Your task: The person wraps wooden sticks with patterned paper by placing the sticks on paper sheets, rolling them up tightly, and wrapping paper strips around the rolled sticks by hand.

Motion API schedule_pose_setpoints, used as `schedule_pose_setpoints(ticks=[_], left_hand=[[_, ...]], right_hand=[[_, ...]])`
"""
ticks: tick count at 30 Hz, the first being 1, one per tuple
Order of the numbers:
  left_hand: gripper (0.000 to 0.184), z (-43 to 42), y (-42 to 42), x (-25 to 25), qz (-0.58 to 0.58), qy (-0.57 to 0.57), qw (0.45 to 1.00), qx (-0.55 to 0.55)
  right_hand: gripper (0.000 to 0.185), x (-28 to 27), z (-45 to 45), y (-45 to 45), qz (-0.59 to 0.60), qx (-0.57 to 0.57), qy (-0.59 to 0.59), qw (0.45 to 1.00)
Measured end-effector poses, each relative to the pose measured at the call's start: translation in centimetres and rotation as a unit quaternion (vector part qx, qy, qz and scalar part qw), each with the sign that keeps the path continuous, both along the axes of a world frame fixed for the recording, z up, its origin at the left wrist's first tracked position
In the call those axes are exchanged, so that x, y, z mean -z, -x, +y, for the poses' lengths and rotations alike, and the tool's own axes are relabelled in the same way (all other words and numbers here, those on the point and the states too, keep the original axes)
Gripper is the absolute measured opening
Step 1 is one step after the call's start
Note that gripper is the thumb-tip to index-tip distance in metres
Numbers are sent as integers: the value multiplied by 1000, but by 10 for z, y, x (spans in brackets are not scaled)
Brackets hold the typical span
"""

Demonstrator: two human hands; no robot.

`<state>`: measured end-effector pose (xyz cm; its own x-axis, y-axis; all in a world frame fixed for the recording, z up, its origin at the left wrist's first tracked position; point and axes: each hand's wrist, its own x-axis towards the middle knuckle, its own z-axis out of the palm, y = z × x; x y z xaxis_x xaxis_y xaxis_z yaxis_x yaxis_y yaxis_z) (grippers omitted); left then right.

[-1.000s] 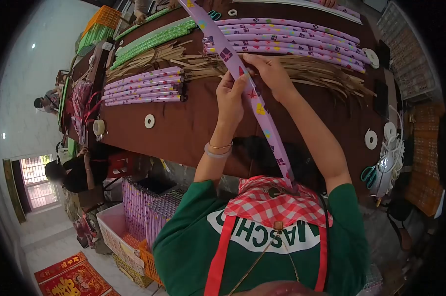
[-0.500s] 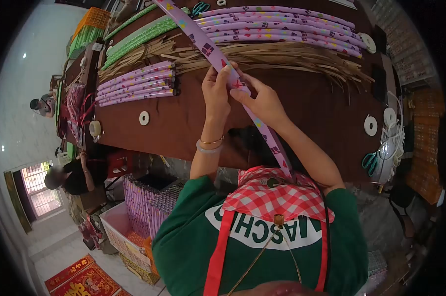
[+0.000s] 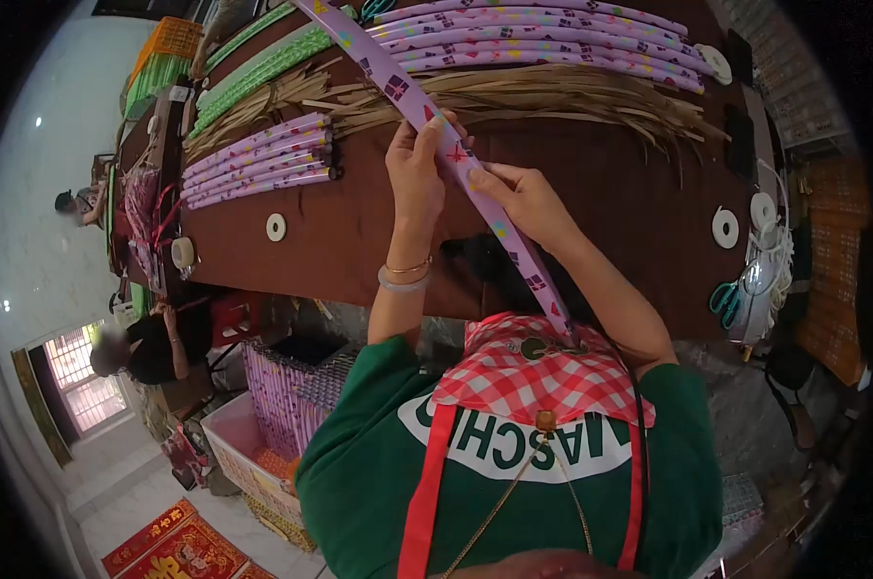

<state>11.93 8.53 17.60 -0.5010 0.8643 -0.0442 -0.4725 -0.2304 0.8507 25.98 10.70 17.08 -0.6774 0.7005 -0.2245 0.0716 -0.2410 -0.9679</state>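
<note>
A long purple strip (image 3: 396,89) with printed gift boxes runs slantwise from the top of the view down to the red checked apron. My left hand (image 3: 419,164) is closed round it near its middle, thumb on top. Just below, my right hand (image 3: 531,201) grips the right edge of the same strip between thumb and fingers. Behind the strip lie long purple patterned rolls (image 3: 552,43) and a band of dry brown strips (image 3: 572,96). Shorter purple rolls (image 3: 258,164) lie to the left of my left hand.
The brown table (image 3: 350,251) bears white tape rolls (image 3: 276,227), green rolls (image 3: 263,82), teal scissors (image 3: 724,304) and a dark flat object (image 3: 739,142). A bin (image 3: 248,454) of purple rolls stands below. Two people (image 3: 152,347) are at the left.
My right hand has come down from the strip's far side to grip its right edge beside my left hand. Both hands and the strip have shifted left in view.
</note>
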Motion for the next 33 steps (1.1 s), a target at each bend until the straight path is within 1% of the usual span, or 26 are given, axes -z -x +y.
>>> schedule_pose_setpoints(ticks=[4, 6, 7, 9, 10, 12, 13, 15, 16, 18, 19, 21, 22, 24, 28, 30, 31, 33], left_hand=[[15, 0, 2, 2, 0, 7, 1000, -4], [15, -1, 2, 2, 9, 7, 1000, 0], [15, -1, 2, 0, 15, 13, 1000, -7], [15, 0, 2, -1, 21, 19, 1000, -14], [15, 0, 3, 0, 16, 11, 1000, -9], [15, 0, 4, 1, 10, 5, 1000, -2], [15, 0, 4, 1, 7, 8, 1000, -5], [15, 1, 4, 1, 3, 11, 1000, -5], [15, 1, 4, 1, 8, 11, 1000, -4], [16, 0, 5, 1, 13, 12, 1000, -2], [16, -1, 5, 0, 25, 22, 999, -8], [17, -2, 6, 1, 36, 32, 999, -14], [17, -1, 6, 3, 29, 24, 999, -11], [17, -1, 7, 4, 21, 16, 1000, -8], [20, -1, 9, 5, 35, 23, 999, -6], [21, -1, 8, 5, 44, 21, 999, 2], [22, 0, 7, 3, 43, 26, 999, -5], [24, 1, 5, 2, 44, 31, 999, -8]], right_hand=[[38, 10, -4, -9, -22, -20, -6, 1000], [37, 14, -10, -12, -23, 19, -41, 999], [37, 14, -14, -13, -24, 20, -40, 999], [37, 11, -22, -14, -34, 81, -101, 991], [37, 6, -25, -16, -35, 81, -99, 991], [39, -8, -26, -20, -174, -3, -182, 968], [39, -6, -26, -20, -174, -1, -180, 968], [50, 1, -24, -20, -95, 17, -89, 991], [50, 4, -24, -20, -94, 18, -89, 991], [40, 12, -22, -23, -72, -4, -99, 992], [40, 15, -22, -24, -72, -3, -98, 993], [39, 19, -22, -27, 13, 1, 22, 1000], [39, 18, -21, -31, 14, 1, 22, 1000], [38, 12, -18, -38, 59, -16, 142, 988], [38, 14, -19, -40, 82, 21, 177, 981], [39, 13, -20, -35, 17, 33, 83, 996], [39, 11, -20, -30, 17, 34, 83, 996], [39, 4, -19, -20, -83, 48, -84, 992]])
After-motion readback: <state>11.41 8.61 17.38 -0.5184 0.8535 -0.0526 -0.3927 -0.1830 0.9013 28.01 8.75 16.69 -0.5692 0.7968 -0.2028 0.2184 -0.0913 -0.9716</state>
